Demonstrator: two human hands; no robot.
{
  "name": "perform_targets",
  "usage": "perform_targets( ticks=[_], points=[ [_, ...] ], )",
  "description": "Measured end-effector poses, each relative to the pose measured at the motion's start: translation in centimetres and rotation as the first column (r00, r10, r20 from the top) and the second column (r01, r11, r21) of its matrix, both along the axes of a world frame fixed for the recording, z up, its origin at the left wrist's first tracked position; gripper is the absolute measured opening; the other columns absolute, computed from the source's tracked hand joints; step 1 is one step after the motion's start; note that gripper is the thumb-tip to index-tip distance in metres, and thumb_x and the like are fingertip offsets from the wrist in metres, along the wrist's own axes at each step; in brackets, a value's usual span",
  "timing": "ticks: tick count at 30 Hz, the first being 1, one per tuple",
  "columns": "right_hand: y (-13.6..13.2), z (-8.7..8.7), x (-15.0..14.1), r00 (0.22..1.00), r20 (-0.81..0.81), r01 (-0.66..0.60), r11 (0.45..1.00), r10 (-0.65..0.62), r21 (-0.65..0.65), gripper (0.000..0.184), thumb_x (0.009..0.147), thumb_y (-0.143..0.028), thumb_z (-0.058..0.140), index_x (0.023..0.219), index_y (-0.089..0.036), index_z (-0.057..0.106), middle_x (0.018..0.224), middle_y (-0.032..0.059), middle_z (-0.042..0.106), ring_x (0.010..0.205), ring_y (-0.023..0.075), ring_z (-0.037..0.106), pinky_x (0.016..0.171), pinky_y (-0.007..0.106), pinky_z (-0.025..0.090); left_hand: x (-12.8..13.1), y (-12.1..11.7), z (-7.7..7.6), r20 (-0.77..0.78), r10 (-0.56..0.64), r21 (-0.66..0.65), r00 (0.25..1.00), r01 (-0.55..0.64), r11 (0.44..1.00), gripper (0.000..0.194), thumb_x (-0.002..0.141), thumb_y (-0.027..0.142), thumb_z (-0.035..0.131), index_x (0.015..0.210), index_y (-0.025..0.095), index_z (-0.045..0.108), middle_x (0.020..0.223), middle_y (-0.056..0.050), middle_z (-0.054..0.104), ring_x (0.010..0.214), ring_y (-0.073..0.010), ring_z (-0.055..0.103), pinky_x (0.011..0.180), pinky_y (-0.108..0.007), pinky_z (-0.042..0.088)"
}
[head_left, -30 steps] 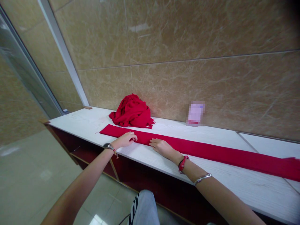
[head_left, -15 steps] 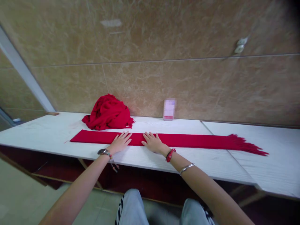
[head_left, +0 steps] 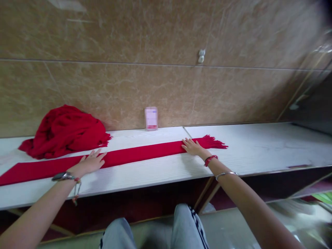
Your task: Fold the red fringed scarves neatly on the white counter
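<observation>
A red fringed scarf point(head_left: 145, 151), folded into a long narrow strip, lies flat along the white tabletop point(head_left: 160, 169). My left hand point(head_left: 89, 163) rests on the strip left of its middle, fingers spread. Near the fringed right end, my right hand point(head_left: 192, 147) lies flat on the cloth with its fingers out. Neither hand grips anything. Behind the strip, to the left, sits a crumpled heap of red cloth point(head_left: 68, 131) with a fringe showing at its right side.
Against the tiled wall point(head_left: 124, 93) stands a small blurred pinkish card or box point(head_left: 151, 118). A white fitting point(head_left: 201, 56) is fixed higher up. Dark open shelving lies under the tabletop, and my knees point(head_left: 184, 224) are close to its front.
My view has turned to the right. My right hand has slid right along the strip towards the fringe, widening the gap between my hands. The left hand stays on the cloth.
</observation>
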State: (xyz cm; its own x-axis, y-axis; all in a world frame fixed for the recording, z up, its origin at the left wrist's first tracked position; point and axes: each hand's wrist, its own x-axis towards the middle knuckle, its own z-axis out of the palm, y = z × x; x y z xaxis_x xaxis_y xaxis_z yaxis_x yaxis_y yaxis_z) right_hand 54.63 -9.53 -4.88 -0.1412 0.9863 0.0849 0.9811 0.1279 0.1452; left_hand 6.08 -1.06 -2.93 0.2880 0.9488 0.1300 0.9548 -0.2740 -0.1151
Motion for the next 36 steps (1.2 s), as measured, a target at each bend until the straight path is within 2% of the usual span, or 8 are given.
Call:
perform_targets(
  ticks=[2,6,11,16,21,25,30,36],
  points=[
    [0.2,0.4,-0.4,1.0,-0.008,0.007,0.999,-0.007,0.031,0.037,0.091,-0.021,0.031,0.123,-0.018,0.048,0.14,0.0162,0.032,0.128,0.0351,0.026,0.09,0.064,0.03,3.7,0.5,1.2,-0.055,0.008,-0.053,0.998,-0.011,0.999,0.037,0.075,0.021,0.05,0.111,0.018,0.058,0.135,-0.011,0.041,0.129,-0.0324,0.025,0.1,-0.053,0.025],
    [1.4,0.9,-4.4,0.992,-0.038,-0.116,0.986,0.121,0.118,0.04,0.092,-0.03,0.031,0.128,-0.017,0.042,0.141,0.0156,0.03,0.129,0.0306,0.025,0.093,0.055,0.034,14.6,0.2,2.5,-0.002,-0.224,-0.02,0.975,0.223,0.974,0.044,0.086,0.028,0.036,0.127,0.016,0.043,0.144,-0.011,0.025,0.131,-0.0251,0.024,0.101,-0.043,0.029],
    [1.6,0.2,-4.6,0.98,-0.019,-0.193,0.973,0.197,0.125,0.04,0.092,-0.031,0.032,0.127,-0.015,0.042,0.138,0.0158,0.035,0.127,0.0259,0.031,0.094,0.051,0.036,23.8,-0.7,0.0,0.109,-0.48,0.044,0.871,0.478,0.877,0.047,0.09,0.038,0.029,0.131,0.016,0.038,0.142,-0.013,0.029,0.13,-0.0259,0.027,0.098,-0.041,0.032],
    [0.4,-0.8,4.1,0.984,0.121,-0.147,0.983,0.133,0.115,0.034,0.09,-0.017,0.035,0.12,-0.02,0.05,0.139,0.0125,0.035,0.128,0.0272,0.03,0.091,0.054,0.039,24.3,-0.2,-2.8,0.1,-0.557,0.05,0.825,0.555,0.831,0.045,0.091,0.034,0.03,0.134,0.021,0.034,0.14,-0.009,0.034,0.129,-0.0245,0.029,0.099,-0.042,0.031],
    [-0.5,-2.2,12.6,0.978,0.207,0.015,0.994,-0.037,0.105,0.037,0.088,-0.011,0.035,0.12,-0.019,0.05,0.138,0.0148,0.036,0.126,0.0315,0.031,0.084,0.057,0.043,24.1,0.0,-3.0,0.059,-0.542,0.055,0.838,0.539,0.84,0.047,0.091,0.035,0.026,0.134,0.02,0.034,0.141,-0.007,0.033,0.129,-0.0243,0.029,0.099,-0.043,0.03],
    [-1.2,-2.2,16.6,0.975,0.171,0.139,0.99,-0.143,0.036,0.039,0.088,-0.011,0.032,0.12,-0.022,0.051,0.138,0.0135,0.036,0.125,0.0322,0.033,0.083,0.06,0.042,24.3,-0.1,-3.0,0.069,-0.547,0.082,0.835,0.541,0.837,0.047,0.09,0.036,0.026,0.133,0.02,0.036,0.14,-0.006,0.035,0.129,-0.0235,0.03,0.099,-0.041,0.031],
    [-0.3,-0.7,17.1,0.964,-0.041,0.266,0.96,-0.263,0.085,0.041,0.092,-0.025,0.027,0.131,-0.02,0.04,0.141,0.0137,0.032,0.129,0.0318,0.027,0.091,0.059,0.035,24.2,0.0,-3.2,0.082,-0.547,0.083,0.833,0.542,0.836,0.047,0.089,0.034,0.028,0.133,0.019,0.036,0.139,-0.007,0.036,0.128,-0.0237,0.031,0.099,-0.042,0.031],
    [3.4,-0.2,13.3,0.99,-0.113,-0.073,0.991,0.086,0.116,0.037,0.092,-0.028,0.03,0.124,-0.017,0.047,0.125,0.0118,0.051,0.119,0.0204,0.042,0.097,0.039,0.036,24.3,-0.2,-3.0,0.118,-0.54,0.075,0.834,0.534,0.842,0.046,0.089,0.033,0.029,0.132,0.02,0.039,0.138,-0.007,0.038,0.128,-0.0234,0.032,0.099,-0.042,0.032]
  ],
)
